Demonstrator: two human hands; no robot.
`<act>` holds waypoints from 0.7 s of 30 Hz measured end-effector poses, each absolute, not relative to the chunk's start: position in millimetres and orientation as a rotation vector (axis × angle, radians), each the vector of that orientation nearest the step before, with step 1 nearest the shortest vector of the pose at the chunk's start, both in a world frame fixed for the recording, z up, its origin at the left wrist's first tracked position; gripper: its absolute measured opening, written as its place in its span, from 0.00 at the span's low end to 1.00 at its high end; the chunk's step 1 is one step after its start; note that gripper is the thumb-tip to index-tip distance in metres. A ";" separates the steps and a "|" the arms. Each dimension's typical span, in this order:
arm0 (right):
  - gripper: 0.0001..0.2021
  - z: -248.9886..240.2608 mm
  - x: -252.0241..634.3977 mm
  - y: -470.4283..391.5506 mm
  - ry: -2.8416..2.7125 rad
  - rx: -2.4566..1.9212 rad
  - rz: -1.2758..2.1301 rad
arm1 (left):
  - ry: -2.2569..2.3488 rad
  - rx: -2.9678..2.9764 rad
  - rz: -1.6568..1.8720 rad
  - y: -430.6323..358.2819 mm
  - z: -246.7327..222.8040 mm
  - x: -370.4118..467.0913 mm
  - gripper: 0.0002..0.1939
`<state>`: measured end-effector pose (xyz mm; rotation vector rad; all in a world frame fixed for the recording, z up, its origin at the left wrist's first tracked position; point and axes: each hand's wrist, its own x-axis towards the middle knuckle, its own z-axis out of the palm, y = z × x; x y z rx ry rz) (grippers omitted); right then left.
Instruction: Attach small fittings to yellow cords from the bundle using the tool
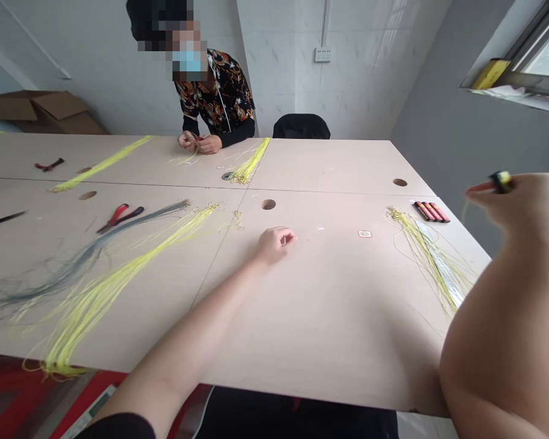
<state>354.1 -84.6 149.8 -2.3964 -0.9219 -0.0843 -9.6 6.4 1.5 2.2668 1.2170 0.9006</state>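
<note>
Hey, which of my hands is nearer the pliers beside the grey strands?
Left. Your left hand is to the right of those pliers; your right hand is raised at the far right, much farther away.

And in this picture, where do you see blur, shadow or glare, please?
Head view: the raised bare right hand looks blurred; head view: a soft shadow darkens the flat beige table at lower right; head view: pale glare streaks the glossy white tiled wall.
</note>
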 end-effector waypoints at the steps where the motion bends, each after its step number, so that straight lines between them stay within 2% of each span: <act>1: 0.12 146.3 346.4 -73.8 -0.931 -2.459 -0.024 | 1.225 2.256 0.902 6.9 1.2 -9.9 0.10; 4: 0.09 128.9 333.2 -47.3 -1.065 -2.609 0.139 | 1.249 2.219 0.908 7.8 0.7 -10.8 0.10; 10: 0.09 89.8 337.2 -27.7 -1.201 -2.712 0.222 | 1.234 2.235 0.888 6.5 0.7 -11.6 0.09; 13: 0.13 73.3 341.1 -22.0 -1.330 -2.728 0.167 | 1.232 2.232 0.888 6.4 -0.5 -11.9 0.09; 21: 0.09 52.8 342.4 -12.8 -1.351 -2.747 0.096 | 1.227 2.233 0.884 6.6 -1.5 -12.0 0.09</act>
